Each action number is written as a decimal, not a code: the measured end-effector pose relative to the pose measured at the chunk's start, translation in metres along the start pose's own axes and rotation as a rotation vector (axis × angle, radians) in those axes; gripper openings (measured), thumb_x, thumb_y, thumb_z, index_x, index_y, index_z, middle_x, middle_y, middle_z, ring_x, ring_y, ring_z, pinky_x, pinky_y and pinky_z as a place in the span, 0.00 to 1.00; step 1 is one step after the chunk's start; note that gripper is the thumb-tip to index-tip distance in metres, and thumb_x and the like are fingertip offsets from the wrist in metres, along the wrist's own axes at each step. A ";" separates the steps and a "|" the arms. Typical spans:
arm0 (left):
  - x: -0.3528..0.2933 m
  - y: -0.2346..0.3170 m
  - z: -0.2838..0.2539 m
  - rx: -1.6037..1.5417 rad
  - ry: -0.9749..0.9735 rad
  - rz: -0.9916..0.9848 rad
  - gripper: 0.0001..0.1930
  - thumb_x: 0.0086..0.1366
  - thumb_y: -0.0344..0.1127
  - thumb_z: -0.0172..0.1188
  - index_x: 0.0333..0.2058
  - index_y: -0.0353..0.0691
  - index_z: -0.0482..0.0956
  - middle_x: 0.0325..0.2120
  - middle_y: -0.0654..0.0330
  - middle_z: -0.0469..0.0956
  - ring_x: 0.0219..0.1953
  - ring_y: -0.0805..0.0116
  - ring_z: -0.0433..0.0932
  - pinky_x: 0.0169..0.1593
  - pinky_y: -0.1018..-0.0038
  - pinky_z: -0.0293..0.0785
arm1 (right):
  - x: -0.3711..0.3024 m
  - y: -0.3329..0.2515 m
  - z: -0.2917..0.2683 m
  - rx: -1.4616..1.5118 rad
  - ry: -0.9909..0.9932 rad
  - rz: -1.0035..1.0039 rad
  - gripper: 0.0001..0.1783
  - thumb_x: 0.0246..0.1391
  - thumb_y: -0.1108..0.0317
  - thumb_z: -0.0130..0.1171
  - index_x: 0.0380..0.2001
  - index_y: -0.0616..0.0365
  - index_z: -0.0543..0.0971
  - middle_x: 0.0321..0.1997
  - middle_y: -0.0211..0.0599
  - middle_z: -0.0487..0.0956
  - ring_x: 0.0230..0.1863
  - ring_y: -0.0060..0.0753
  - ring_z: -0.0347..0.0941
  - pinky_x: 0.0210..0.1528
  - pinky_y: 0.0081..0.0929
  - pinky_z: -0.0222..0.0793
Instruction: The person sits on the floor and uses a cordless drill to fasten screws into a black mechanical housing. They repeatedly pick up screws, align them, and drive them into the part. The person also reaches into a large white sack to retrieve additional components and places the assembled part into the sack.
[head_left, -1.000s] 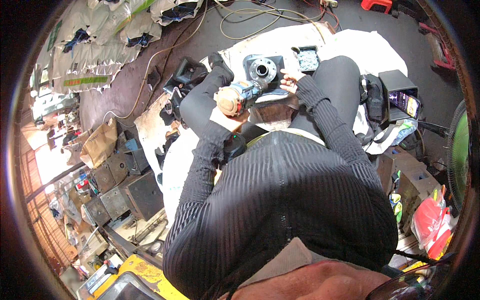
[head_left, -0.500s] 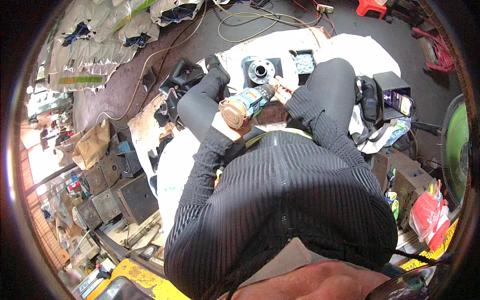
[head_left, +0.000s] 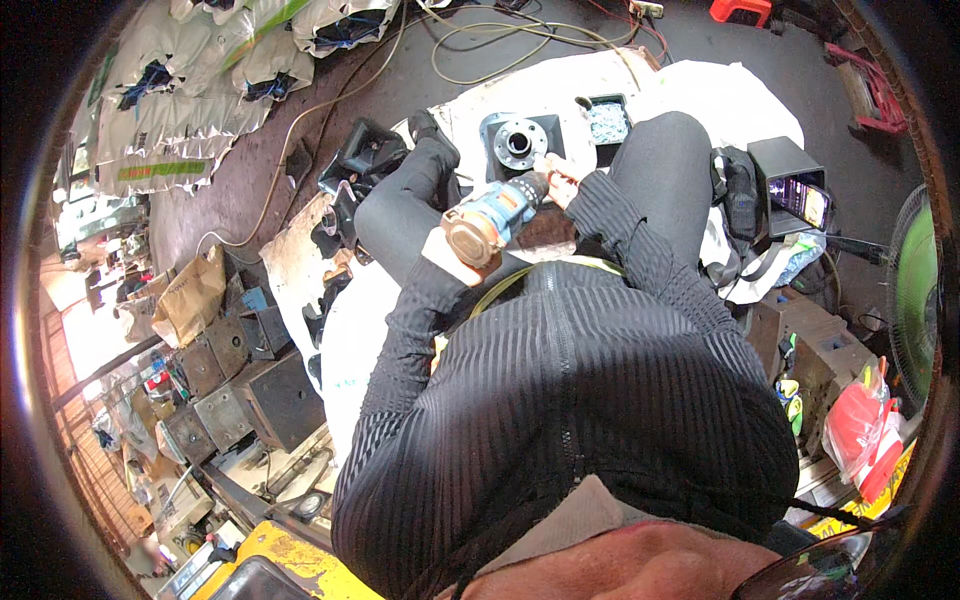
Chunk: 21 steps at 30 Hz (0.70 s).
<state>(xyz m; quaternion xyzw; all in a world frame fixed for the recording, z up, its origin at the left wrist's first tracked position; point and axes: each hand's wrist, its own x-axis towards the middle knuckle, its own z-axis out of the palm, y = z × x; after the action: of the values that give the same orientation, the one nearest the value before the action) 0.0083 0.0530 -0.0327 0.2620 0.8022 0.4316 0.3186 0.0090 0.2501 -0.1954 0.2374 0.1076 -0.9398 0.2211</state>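
Note:
A blue cordless drill (head_left: 497, 214) with a brown battery end lies across my lap, its dark chuck pointing up and to the right. My left hand (head_left: 447, 260) is wrapped round it at the battery end. By the chuck, my right hand (head_left: 563, 183) has its fingers pinched together; whatever they grip is too small to make out. Just beyond the chuck stands a dark part with a round metal flange (head_left: 520, 143), which has a central bore and a ring of holes. It sits between my legs on white sheeting (head_left: 580, 75).
A black tray (head_left: 627, 104) of small shiny pieces stands right of the flanged part. Black parts (head_left: 372, 150) lie by my left leg. On the right are a box (head_left: 782, 158) with a phone (head_left: 798, 203) and a green fan (head_left: 912, 300). Cables (head_left: 300, 120) cross the floor.
The drill has tilted slightly and its chuck sits a little further left. My right hand has shifted slightly left with it; both hands keep their holds.

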 end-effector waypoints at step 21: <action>0.103 -0.091 -0.040 0.421 0.061 -0.247 0.25 0.49 0.39 0.56 0.48 0.43 0.67 0.45 0.56 0.70 0.48 0.63 0.69 0.51 0.71 0.65 | 0.066 -0.032 -0.021 -1.133 0.737 -0.407 0.20 0.41 0.56 0.62 0.37 0.55 0.76 0.23 0.35 0.74 0.10 0.24 0.62 0.10 0.23 0.59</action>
<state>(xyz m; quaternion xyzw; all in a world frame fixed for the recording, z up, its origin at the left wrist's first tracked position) -0.1023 0.0591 -0.1230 0.2094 0.9097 0.2204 0.2829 -0.0497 0.2611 -0.2432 0.3638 0.6903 -0.6203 0.0798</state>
